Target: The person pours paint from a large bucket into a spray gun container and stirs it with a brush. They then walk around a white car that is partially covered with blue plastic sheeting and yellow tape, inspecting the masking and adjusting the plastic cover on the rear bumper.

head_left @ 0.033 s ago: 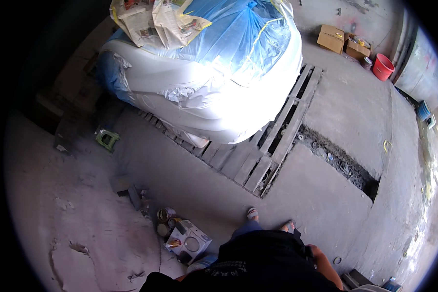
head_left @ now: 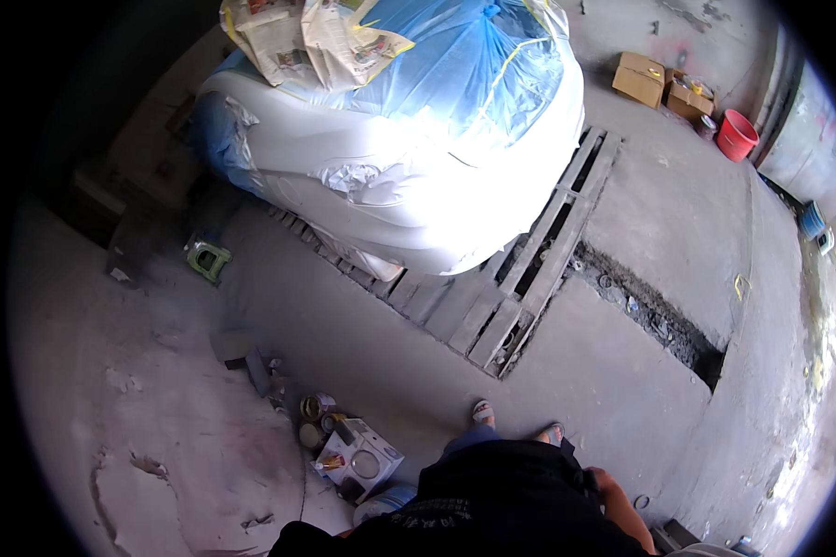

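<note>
My right hand (head_left: 605,483) rests low at my right side against my black shirt (head_left: 511,492). Its fingers are mostly hidden by the dark cloth, so whether it holds anything does not show. Of my left arm only a sliver of skin appears at the lower edge; the left hand is out of sight. Ahead stands a car body (head_left: 372,213), its front white, covered above with blue plastic sheeting (head_left: 446,65) and newspaper (head_left: 316,42) edged in yellow tape. My sandalled feet point toward it.
Slatted boards (head_left: 492,320) lie beside the car over a floor trench (head_left: 659,316) holding rubble. A white box (head_left: 362,459) and several cans (head_left: 316,406) stand front left. Farther off are a green stool (head_left: 208,260), cardboard boxes (head_left: 639,79) and a red bucket (head_left: 737,137).
The whole view has shifted very slightly, so the car and floor sit a little farther right. My right hand stays at my side.
</note>
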`<control>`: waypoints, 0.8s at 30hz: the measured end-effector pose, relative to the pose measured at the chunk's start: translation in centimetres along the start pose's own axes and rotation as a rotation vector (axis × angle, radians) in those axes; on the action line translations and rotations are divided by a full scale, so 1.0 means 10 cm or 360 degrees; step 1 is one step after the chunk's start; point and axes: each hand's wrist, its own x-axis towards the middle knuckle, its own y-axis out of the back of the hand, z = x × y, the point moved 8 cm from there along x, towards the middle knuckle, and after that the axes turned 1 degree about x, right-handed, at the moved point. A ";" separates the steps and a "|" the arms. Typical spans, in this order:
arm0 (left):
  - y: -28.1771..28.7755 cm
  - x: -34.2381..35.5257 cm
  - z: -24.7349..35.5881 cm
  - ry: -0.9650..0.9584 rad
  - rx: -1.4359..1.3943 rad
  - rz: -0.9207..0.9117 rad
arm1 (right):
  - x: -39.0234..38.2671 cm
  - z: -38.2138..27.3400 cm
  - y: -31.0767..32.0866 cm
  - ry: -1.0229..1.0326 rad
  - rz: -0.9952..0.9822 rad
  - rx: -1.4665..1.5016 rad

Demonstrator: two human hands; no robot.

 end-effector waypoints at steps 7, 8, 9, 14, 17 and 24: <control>-0.16 -0.29 -0.29 -0.0088 -0.0214 0.0011 | 0.19 -0.41 0.07 0.0052 -0.0375 -0.0180; -0.12 -0.30 -0.28 -0.0100 -0.0219 0.0002 | 0.28 -0.30 0.06 0.0041 -0.0437 0.0023; -0.13 -0.33 -0.33 -0.0109 -0.0241 0.0008 | 0.31 -0.31 0.06 -0.0010 -0.0438 -0.0042; -0.13 -0.40 -0.48 -0.0144 -0.0299 0.0010 | 0.12 -0.61 0.06 -0.0118 -0.0341 0.0062; -0.11 -0.37 -0.56 -0.0170 -0.0317 -0.0012 | -0.83 -1.82 0.01 0.0039 -0.0156 0.0123; -0.01 -0.39 -0.61 -0.0183 -0.0288 -0.0031 | -1.08 -2.01 0.00 0.0315 0.0045 0.0236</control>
